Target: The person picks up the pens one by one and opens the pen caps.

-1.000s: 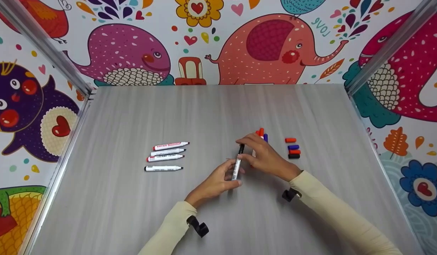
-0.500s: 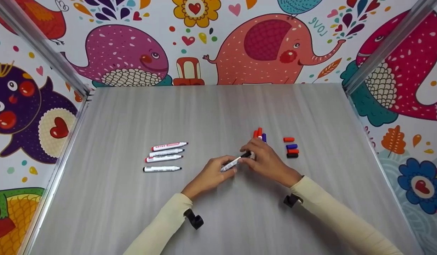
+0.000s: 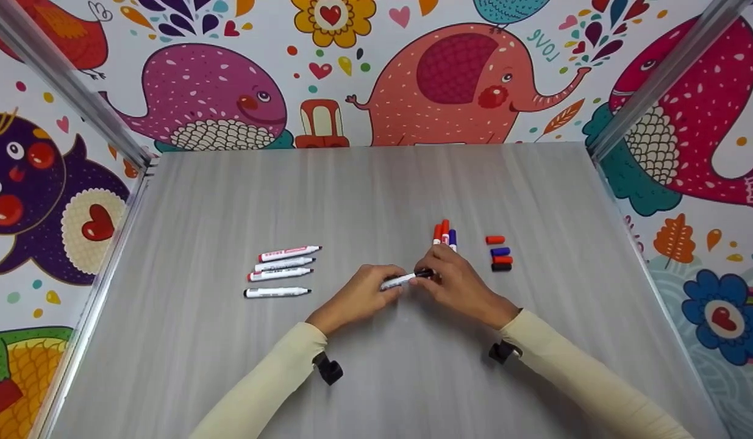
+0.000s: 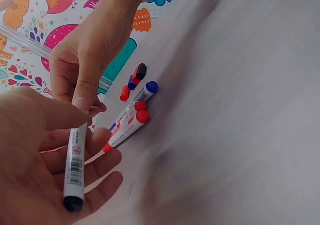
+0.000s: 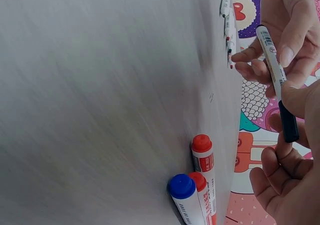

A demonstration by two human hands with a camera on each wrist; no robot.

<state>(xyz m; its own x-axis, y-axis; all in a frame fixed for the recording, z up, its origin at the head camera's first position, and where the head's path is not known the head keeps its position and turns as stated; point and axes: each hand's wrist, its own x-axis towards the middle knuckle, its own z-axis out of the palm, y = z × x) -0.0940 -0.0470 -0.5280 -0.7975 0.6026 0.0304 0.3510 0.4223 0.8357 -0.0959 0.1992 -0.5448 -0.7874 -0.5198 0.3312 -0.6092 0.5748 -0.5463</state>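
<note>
Both hands meet on one white marker [image 3: 397, 281] with a black cap [image 5: 289, 122], which lies nearly level above the table. My left hand [image 3: 365, 294] holds the barrel between thumb and fingers; its black rear end shows in the left wrist view. At the capped end, my right hand [image 3: 464, 283] pinches the marker, thumb near where cap and barrel meet. Just beyond the right hand lie capped markers side by side: two red markers [image 5: 202, 150] and a blue marker [image 5: 187, 197]. In the head view the right hand partly hides them.
To the left, several uncapped white markers [image 3: 278, 292] lie in a row with tips pointing right. Right of the hands is a short column of loose caps: an orange-red cap [image 3: 495, 239], a blue cap [image 3: 500, 251], another red one and a black cap [image 3: 502, 267].
The marker has turned from near upright in the head view to nearly level. The left hand has shifted slightly left and up; the right hand has lowered a little, uncovering more of the capped markers.
</note>
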